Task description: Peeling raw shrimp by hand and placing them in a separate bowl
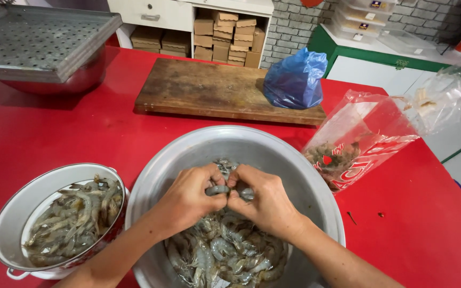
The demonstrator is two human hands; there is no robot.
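Note:
Both my hands meet over a large metal basin [273,146] that holds several raw grey shrimp [225,253]. My left hand [190,197] and my right hand [265,200] pinch the same single shrimp [218,189] between their fingertips, above the pile. A white enamel pot [12,213] to the left of the basin holds several more shrimp [73,221].
On the red table [54,138] lie a wooden cutting board [209,88] with a blue plastic bag [294,80] on it, a clear bag with shrimp scraps [356,141] at right, and a perforated metal tray over a steel bowl [38,42] at far left.

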